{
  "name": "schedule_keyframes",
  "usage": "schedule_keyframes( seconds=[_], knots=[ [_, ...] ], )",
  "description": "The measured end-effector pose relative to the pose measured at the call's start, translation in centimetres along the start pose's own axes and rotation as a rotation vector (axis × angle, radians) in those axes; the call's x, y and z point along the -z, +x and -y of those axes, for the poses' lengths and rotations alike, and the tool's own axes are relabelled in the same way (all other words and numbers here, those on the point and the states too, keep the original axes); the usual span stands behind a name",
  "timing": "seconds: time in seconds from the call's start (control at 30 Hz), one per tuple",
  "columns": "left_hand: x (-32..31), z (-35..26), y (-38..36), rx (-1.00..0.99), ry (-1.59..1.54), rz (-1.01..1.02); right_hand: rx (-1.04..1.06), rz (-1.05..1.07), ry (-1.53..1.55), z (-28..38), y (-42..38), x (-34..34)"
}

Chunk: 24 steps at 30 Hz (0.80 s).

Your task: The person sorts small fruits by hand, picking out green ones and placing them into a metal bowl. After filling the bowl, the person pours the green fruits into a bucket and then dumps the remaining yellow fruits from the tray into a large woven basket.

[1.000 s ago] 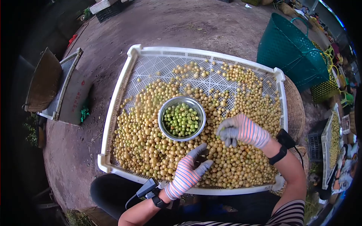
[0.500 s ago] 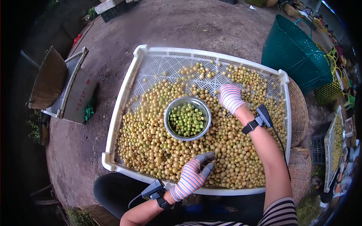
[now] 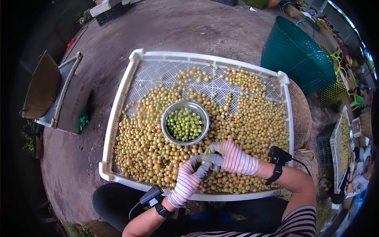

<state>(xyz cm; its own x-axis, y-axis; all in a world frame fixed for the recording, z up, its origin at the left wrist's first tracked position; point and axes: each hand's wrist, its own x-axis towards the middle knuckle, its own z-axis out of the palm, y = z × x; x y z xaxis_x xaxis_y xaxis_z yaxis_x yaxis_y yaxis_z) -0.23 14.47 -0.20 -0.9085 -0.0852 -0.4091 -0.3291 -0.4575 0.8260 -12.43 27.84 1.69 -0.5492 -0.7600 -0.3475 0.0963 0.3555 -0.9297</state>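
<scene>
A white mesh tray (image 3: 197, 57) bears a layer of small yellowish round fruits (image 3: 146, 146). Among them stands a metal bowl (image 3: 164, 128) holding green fruits (image 3: 184, 125). My left hand (image 3: 188, 178), in a striped glove with grey fingertips, meets my right hand (image 3: 233, 157) just below the bowl, over the fruit. Between the fingertips of the right hand a small green piece (image 3: 207, 153) shows. The left fingers are closed against the right ones; what they hold, if anything, is hidden.
A green woven basket (image 3: 292, 51) stands beyond the tray's upper right corner. Wicker baskets (image 3: 299, 114) sit along its right side. Farther right is another fruit tray (image 3: 340, 148) near a person's arm (image 3: 351, 177). At left stand a leaning basket (image 3: 41, 87) and a crate (image 3: 75, 110).
My right hand has come down and left from the upper right fruit to meet my left hand. The left fingers have closed. The whole view has shifted slightly.
</scene>
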Motion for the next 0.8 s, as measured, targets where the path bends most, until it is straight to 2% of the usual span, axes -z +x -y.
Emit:
schedule_keyframes(
  seconds=[0.07,0.1,0.2,0.23,0.27,0.33,0.37,0.4,0.43,0.47,0.5,0.53,0.57,0.6,0.63,0.7,0.73,0.77,0.8],
  knots=[
    [-0.1,-0.1,-0.2,0.049,0.074,-0.027,-0.161,-0.107,0.312,0.8,-1.0,0.4],
    [0.1,0.1,-0.1,0.065,0.135,-0.049,-0.151,-0.182,0.34,0.2,-1.2,0.6],
    [0.9,1.6,0.6,-0.027,0.305,-0.076,0.339,0.202,-0.473,-1.2,-4.0,-0.8],
    [1.2,1.6,0.8,-0.029,0.503,-0.069,0.253,0.451,-0.639,-0.5,-5.0,-2.2],
    [0.9,1.5,0.8,-0.143,0.643,-0.081,0.159,0.703,-0.8,0.0,-5.9,-3.8],
    [0.1,0.6,0.5,-0.379,0.92,-0.106,0.345,0.882,-0.885,-0.2,-6.4,-4.8],
    [-0.1,0.4,0.4,-0.277,0.873,-0.067,0.231,0.98,-0.781,-0.5,-6.2,-3.7],
    [0.0,0.6,0.4,-0.315,0.908,-0.061,0.138,0.952,-0.91,-0.6,-5.6,-2.4],
    [0.2,1.0,0.4,-0.354,0.943,-0.056,0.032,0.776,-0.908,0.8,-4.4,-0.4],
    [0.2,1.3,0.4,-0.394,0.978,-0.049,-0.126,0.683,-1.077,3.8,-2.5,2.1],
    [0.1,1.5,0.5,-0.416,0.888,-0.022,-0.079,0.358,-0.936,1.5,-1.4,5.7],
    [0.0,1.6,0.5,-0.397,0.867,-0.012,0.116,-0.03,-1.009,-0.7,0.1,8.3],
    [-0.2,1.7,0.4,-0.378,0.848,-0.004,0.167,-0.359,-1.0,-2.5,2.1,10.3],
    [-0.3,1.7,0.3,-0.356,0.829,0.005,0.207,-0.475,-1.242,-3.9,3.6,12.6],
    [-0.5,1.4,0.2,-0.366,0.859,0.009,0.075,-0.457,-1.13,-5.3,5.2,14.6],
    [-1.0,1.3,-0.1,-0.317,0.818,0.014,0.031,-0.511,-1.251,-9.0,7.0,14.4],
    [-1.0,1.2,-0.1,-0.294,0.802,0.016,0.011,-0.541,-1.308,-8.7,7.3,13.1],
    [-1.0,1.0,-0.1,-0.306,0.843,0.024,-0.042,-0.325,-1.294,-8.5,7.0,11.9],
    [-1.1,0.9,-0.1,-0.28,0.824,0.024,-0.012,-0.224,-1.294,-8.2,6.4,10.3]
  ],
)
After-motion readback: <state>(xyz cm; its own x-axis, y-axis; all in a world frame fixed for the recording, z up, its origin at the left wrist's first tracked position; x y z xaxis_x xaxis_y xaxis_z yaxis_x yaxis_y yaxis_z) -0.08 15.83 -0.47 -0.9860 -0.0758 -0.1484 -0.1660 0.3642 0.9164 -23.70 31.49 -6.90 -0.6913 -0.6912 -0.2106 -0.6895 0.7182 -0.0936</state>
